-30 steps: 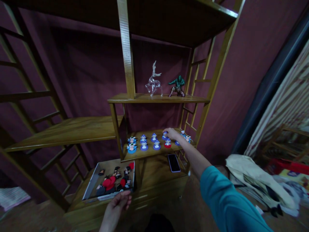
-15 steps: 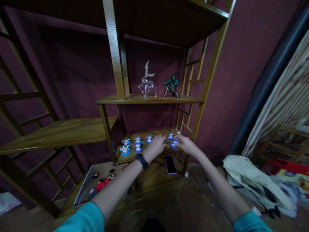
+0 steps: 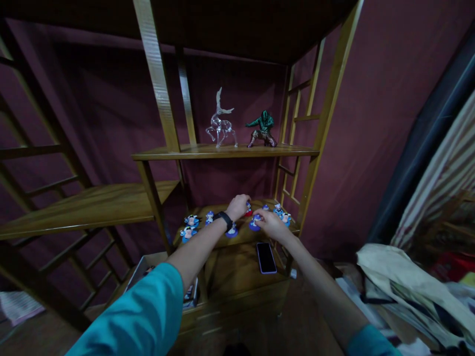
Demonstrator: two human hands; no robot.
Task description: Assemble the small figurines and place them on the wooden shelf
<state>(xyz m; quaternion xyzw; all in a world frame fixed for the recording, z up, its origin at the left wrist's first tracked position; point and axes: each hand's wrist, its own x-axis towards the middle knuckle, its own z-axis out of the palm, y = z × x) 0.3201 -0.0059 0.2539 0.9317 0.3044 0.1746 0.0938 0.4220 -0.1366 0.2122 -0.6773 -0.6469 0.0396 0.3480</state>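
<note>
My left hand (image 3: 238, 205), with a dark band on its wrist, reaches to the back of the lower shelf. Its fingers are closed at the top of a small figurine with a red base (image 3: 248, 209). Closer to me, my right hand (image 3: 273, 223) pinches a purple-and-white figurine on a round purple base (image 3: 255, 223). A similar purple figurine (image 3: 232, 230) stands under my left wrist, and another purple one (image 3: 210, 217) is farther left. Blue-based figurines stand at the left end (image 3: 188, 233) and right end (image 3: 285, 219) of the shelf.
A phone (image 3: 266, 258) lies on the ledge below. Above, the shelf board (image 3: 222, 154) carries a clear deer figure (image 3: 221, 123) and a crouching green figure (image 3: 262, 129). A box (image 3: 143, 267) sits at lower left; pale cloth (image 3: 401, 272) lies at right.
My left hand has moved farther back, to the red-based figurine. My right hand has shifted left and nearer with a purple figurine. Blue-based figurines now show at the right end. The view has shifted slightly.
</note>
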